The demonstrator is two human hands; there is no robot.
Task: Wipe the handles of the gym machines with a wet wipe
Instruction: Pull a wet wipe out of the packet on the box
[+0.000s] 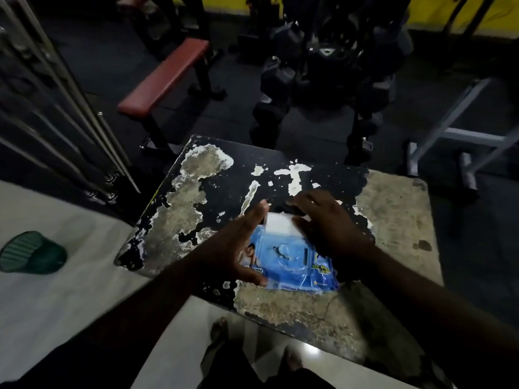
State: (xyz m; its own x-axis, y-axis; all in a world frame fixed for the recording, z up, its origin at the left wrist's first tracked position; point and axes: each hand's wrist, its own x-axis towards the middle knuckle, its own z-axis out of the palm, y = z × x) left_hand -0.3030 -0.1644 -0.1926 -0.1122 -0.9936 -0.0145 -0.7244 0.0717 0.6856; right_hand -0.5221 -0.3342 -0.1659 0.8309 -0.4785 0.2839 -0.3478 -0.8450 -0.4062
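Observation:
A blue pack of wet wipes (292, 262) lies on a worn black table (393, 220) with peeling paint. Its lid is up, and white wipe material (278, 227) shows at the far end of the pack. My left hand (233, 248) lies along the pack's left side with straight fingers and the thumb at its near edge. My right hand (328, 223) is over the pack's right far corner, fingers spread and loosely bent by the white wipe. Whether they pinch the wipe cannot be told.
A red padded bench (165, 77) stands beyond the table at the left. Steel rods of a machine (70, 108) run along the left side. A dumbbell rack (331, 66) and a grey frame (463, 136) stand behind. A green cup-like object (33, 252) lies on the light floor.

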